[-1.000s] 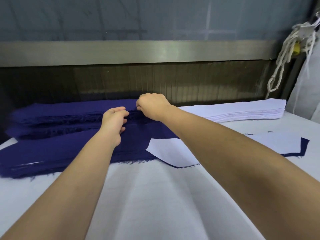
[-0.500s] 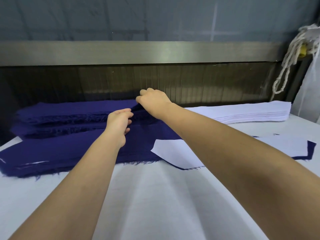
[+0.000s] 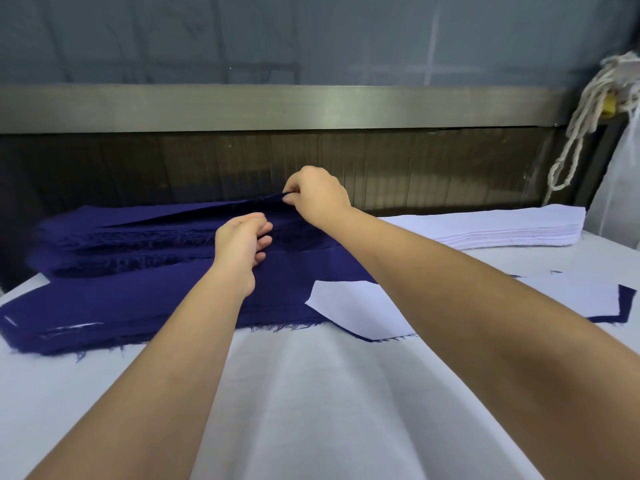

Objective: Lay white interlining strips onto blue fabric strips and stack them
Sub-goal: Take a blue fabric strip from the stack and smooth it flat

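Observation:
A tall pile of blue fabric strips (image 3: 114, 237) lies at the back left of the table. My right hand (image 3: 317, 199) pinches the end of the top blue strip (image 3: 207, 213) and holds it raised off the pile. My left hand (image 3: 242, 245) hovers with curled fingers at the pile's near edge; whether it holds fabric is unclear. A lower blue stack (image 3: 114, 310) lies in front, with a white interlining strip (image 3: 349, 311) laid on a blue strip to its right. A pile of white interlining strips (image 3: 502, 228) sits at the back right.
The table has a white cloth cover (image 3: 311, 403). Behind the piles runs a dark panel under a metal rail (image 3: 277, 105). A bundle of white rope (image 3: 585, 116) hangs at the far right beside a white bag.
My right hand has pinched the end of the top blue strip and lifted it up off the pile. My left hand has stayed at the pile's edge.

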Demonstrator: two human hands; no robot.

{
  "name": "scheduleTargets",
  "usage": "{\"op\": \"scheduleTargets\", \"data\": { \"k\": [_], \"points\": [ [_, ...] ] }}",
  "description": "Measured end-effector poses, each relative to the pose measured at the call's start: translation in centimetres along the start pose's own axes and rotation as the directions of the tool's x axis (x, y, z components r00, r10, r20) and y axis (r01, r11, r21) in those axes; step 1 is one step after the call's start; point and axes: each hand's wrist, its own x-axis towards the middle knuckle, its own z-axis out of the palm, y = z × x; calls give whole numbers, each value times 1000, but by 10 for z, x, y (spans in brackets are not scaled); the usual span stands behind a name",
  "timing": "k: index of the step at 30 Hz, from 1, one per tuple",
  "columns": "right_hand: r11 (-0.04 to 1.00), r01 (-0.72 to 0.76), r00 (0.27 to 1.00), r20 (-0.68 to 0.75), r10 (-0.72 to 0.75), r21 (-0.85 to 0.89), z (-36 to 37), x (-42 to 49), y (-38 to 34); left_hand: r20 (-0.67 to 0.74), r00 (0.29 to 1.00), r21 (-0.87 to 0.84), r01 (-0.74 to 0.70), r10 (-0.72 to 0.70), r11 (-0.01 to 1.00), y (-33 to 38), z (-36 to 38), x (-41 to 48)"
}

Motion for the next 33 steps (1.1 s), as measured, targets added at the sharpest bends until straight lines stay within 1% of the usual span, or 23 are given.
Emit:
{"op": "scheduleTargets", "data": {
  "k": [4,8,11,14,18,22,25,29,33],
  "points": [
    [1000,19,992,-121,-22,-25,2,-3,4,-42,991,-122,-134,130,983,0,-1,-3],
    [988,84,978,-201,-57,129,0,-19,19,50,977,-188,-197,210,962,1,-1,-6],
    [974,125,974,-209,-85,188,-4,-37,40,104,973,-230,-179,207,957,0,-1,-5],
    [961,108,979,-193,-59,255,-7,-61,68,115,985,-290,-93,132,952,-1,0,-3],
    [960,24,980,-198,33,280,-18,-94,108,79,995,-289,-41,67,956,-5,3,-7],
    [941,-67,973,-187,136,332,-37,-120,141,21,999,-221,-37,43,975,-11,5,-10],
    [884,-150,945,-198,260,443,-53,-137,164,14,999,-180,-40,43,983,-15,9,-18],
    [849,-254,893,-224,389,464,-72,-160,193,-20,996,-124,-88,86,988,-16,13,-28],
    [794,-303,826,-270,494,526,-92,-180,214,-29,997,-106,-74,71,992,-17,17,-38]
  ]
}}
